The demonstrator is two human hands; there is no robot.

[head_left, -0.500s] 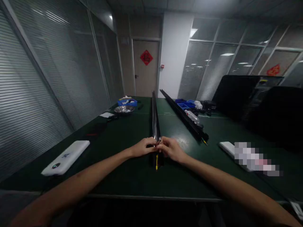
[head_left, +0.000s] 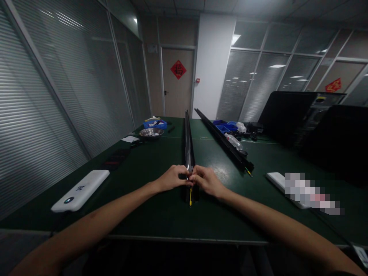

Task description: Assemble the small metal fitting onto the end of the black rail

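A long black channel-shaped bar (head_left: pixel 188 143) lies lengthwise on the green table, pointing away from me. At its near end my left hand (head_left: pixel 176 177) and my right hand (head_left: pixel 206 181) meet, thumbs and fingers pinched close together. Whatever sits between the fingertips is too small and covered to make out. From under the hands a short yellow cable (head_left: pixel 190 197) hangs toward me along the bar's end. A second black bar (head_left: pixel 225 143) lies slanted to the right, with a yellow-green wire (head_left: pixel 248 172) at its near end.
White power-bank-like devices lie at left (head_left: pixel 82 190) and right (head_left: pixel 277 180), the right one partly pixelated. Farther back are a metal bowl (head_left: pixel 151 133), a blue basket (head_left: pixel 155 125), blue bins (head_left: pixel 222 128) and a plastic bottle (head_left: pixel 234 142). Black monitor-like panels (head_left: pixel 287 115) stand at right.
Both hands stay at the bar's near end, still pinching. Their fingers have shifted slightly; the bars and the yellow cable keep their places.
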